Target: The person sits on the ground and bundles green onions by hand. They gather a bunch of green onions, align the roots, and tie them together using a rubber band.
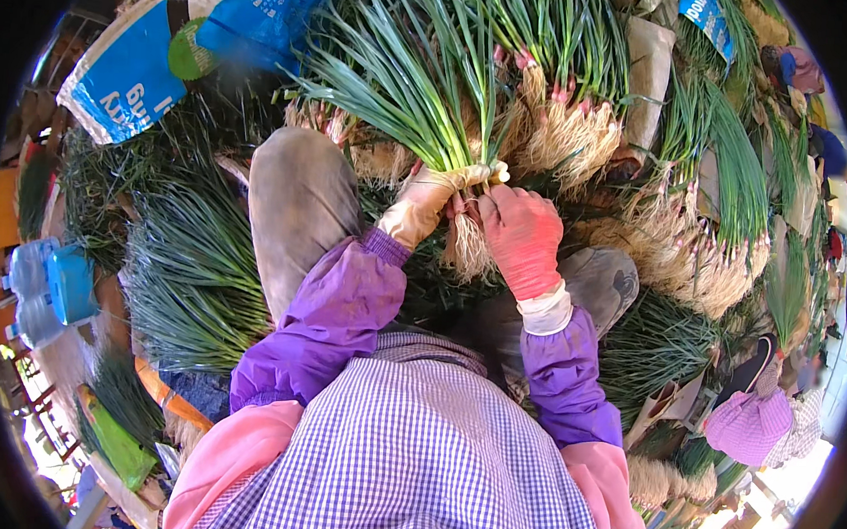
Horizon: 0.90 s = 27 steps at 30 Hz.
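Note:
My left hand (444, 191), in a pale tan glove, is closed around a bunch of green onions (440, 123). Its long green leaves fan up and to the left, and its reddish stems and pale roots hang below the hand. Just right of the roots, my right hand (520, 233) wears a red glove with a white cuff; its fingertips touch the stems below my left thumb. Whether they pinch a stem is hidden. Beyond the hands lie more bunches with thick pale roots (578, 140).
Piled leafy bunches (196, 276) lie left of my knee (298, 209), others (732, 171) at the right. Blue printed sacking (130, 74) is at upper left, packed plastic bottles (36, 290) at far left. A person in pink checked cloth (750, 424) is at lower right.

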### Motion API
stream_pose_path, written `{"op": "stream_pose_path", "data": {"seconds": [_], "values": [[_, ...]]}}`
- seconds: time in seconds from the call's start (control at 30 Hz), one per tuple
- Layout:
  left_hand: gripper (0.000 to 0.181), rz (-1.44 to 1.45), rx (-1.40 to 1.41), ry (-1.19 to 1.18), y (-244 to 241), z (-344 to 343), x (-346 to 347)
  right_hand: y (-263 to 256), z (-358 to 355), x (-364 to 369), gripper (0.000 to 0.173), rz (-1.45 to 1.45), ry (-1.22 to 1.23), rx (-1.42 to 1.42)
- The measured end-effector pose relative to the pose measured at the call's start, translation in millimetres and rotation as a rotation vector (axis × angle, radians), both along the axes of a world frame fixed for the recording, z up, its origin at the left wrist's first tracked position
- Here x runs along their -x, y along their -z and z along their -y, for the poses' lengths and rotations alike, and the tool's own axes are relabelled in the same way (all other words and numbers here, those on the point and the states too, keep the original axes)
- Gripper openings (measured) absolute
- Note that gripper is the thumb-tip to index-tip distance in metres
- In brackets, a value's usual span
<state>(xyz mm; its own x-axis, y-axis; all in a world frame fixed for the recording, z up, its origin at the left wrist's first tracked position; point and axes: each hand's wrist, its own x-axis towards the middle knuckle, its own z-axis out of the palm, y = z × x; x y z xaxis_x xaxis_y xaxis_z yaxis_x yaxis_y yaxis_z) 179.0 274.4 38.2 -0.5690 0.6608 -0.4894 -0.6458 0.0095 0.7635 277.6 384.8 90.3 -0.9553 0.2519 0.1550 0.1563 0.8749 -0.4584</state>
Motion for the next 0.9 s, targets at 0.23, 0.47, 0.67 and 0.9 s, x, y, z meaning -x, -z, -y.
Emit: {"op": "stream_pose_path", "data": {"seconds": [0.23,0.47,0.67,0.9], "values": [[0.017,0.134,-0.216,-0.094,-5.9,15.9,0.5,19.7,-59.0,48.0,0.048,0.363,0.059,0.820],[0.016,-0.019,0.035,-0.112,23.1,21.5,-3.1,39.4,-7.0,61.5,0.038,-0.223,0.032,-0.074],[0.040,0.275,-0.531,-0.267,-8.3,27.7,-4.7,91.9,-72.7,5.1,0.031,0.185,-0.270,0.175],[0.042,0.275,-0.460,-0.287,18.0,37.2,2.4,62.8,-53.8,12.2,0.030,0.454,0.209,0.005]]}}
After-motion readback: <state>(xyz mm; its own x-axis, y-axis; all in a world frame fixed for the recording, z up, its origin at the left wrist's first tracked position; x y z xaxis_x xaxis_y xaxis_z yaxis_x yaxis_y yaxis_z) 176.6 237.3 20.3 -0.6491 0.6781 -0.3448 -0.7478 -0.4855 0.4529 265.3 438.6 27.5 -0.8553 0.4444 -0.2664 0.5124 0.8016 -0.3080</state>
